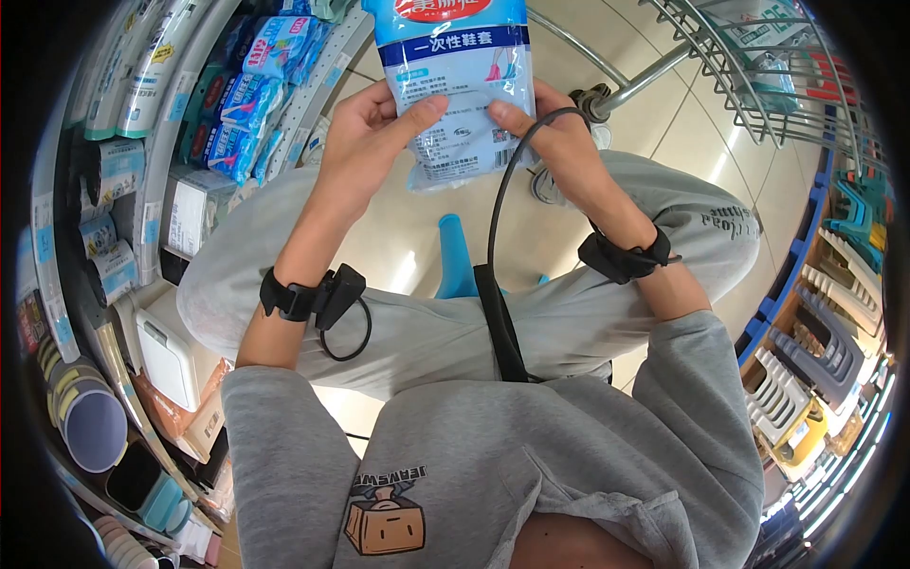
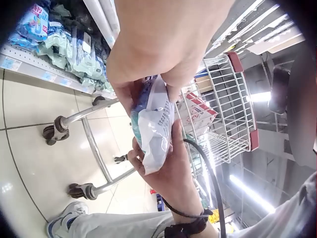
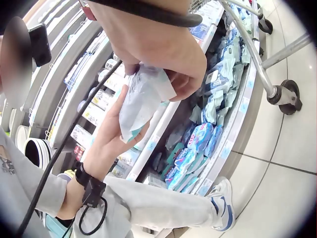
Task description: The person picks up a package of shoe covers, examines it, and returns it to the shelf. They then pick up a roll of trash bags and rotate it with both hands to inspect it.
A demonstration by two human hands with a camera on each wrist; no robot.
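Observation:
A blue and clear plastic pack of disposable shoe covers (image 1: 457, 71) is held upright in front of the person at the top of the head view, its printed side towards the head camera. My left hand (image 1: 365, 142) grips its left edge, thumb across the front and fingers behind. On the opposite edge my right hand (image 1: 559, 147) pinches it in the same way. From the side, the pack (image 2: 156, 131) looks thin, with a white sealed end. The right wrist view shows the pack (image 3: 141, 104) between both hands too.
A wire shopping cart (image 2: 225, 106) with goods inside stands ahead to the right. Shelves of packaged goods (image 1: 251, 104) line the left side, plastic stools and racks (image 1: 815, 332) the right. A blue stool leg (image 1: 457, 256) shows between the knees. A black cable (image 1: 498, 199) hangs near the right hand.

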